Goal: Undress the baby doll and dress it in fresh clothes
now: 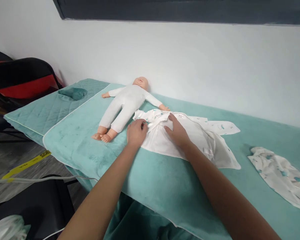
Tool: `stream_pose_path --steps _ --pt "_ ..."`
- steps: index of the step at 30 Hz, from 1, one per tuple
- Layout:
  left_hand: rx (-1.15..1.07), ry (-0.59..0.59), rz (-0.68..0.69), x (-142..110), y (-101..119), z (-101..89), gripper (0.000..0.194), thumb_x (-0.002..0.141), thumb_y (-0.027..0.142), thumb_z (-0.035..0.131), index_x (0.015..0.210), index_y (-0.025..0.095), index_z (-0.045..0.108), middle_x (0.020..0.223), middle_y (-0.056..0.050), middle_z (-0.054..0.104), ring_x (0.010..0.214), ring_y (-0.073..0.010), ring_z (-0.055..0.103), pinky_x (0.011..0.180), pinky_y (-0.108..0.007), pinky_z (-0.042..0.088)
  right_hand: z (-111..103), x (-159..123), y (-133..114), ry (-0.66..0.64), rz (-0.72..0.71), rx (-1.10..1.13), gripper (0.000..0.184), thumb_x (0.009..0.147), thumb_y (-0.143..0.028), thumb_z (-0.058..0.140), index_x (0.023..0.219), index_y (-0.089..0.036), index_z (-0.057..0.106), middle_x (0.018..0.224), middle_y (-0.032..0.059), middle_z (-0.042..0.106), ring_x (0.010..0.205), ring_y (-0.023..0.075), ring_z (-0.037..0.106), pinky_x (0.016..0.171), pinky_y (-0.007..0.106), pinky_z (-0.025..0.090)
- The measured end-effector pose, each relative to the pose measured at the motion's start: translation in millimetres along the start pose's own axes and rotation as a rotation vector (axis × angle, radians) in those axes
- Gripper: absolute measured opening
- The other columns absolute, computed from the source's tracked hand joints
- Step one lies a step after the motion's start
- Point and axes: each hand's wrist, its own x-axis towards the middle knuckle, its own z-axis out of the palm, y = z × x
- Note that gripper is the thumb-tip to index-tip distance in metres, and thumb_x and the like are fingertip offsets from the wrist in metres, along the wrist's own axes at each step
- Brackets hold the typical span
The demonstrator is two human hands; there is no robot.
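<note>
A white baby shirt with a green print on its sleeves lies spread on the green bed cover. My left hand is at its left side, the fingers curled on the fabric below the left sleeve. Resting on the upper middle of the shirt is my right hand, its thumb and fingers apart, near the neckline. Just beyond lies a baby doll on its back, in a white body with bare hands and feet. One doll hand almost touches the shirt's top edge.
A printed white baby garment lies crumpled at the right. The green bed cover runs along a white wall; a pillow with a hollow is at its left end. Black chairs and a pale cable are at the left.
</note>
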Motion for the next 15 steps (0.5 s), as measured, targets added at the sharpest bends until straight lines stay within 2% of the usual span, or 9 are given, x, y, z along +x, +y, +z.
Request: stream_pose_path --steps 3,9,15 --pt "0.028 -0.040 0.052 -1.7 1.7 0.4 0.025 0.092 0.036 0.052 0.106 0.022 0.067 0.096 -0.006 0.073 0.096 -0.0235 0.064 0.089 -0.038 0.042 1.5 1.2 -1.8 -0.001 -0.042 -0.031 0.074 0.087 -0.032 0.049 0.154 -0.023 0.022 0.149 0.0098 0.046 0.135 0.0284 0.045 0.112 0.049 0.038" --pt "0.029 -0.077 0.083 -1.4 1.0 2.4 0.027 0.090 0.041 0.057 0.109 0.023 0.066 0.097 -0.004 0.072 0.096 -0.0233 0.063 0.089 -0.037 0.041 11.1 12.0 -5.6 -0.019 -0.251 -0.218 0.065 0.091 -0.029 0.041 0.153 -0.016 0.026 0.150 0.0139 0.041 0.140 0.0286 0.036 0.113 0.048 0.036" --pt "0.056 -0.085 0.104 -0.9 -0.2 4.2 0.029 0.091 0.042 0.056 0.111 0.023 0.065 0.095 -0.006 0.072 0.096 -0.0245 0.063 0.089 -0.039 0.040 20.3 33.2 -8.3 0.061 -0.289 -0.264 0.057 0.095 -0.029 0.036 0.149 -0.014 0.032 0.142 0.0175 0.046 0.134 0.0312 0.041 0.107 0.047 0.041"
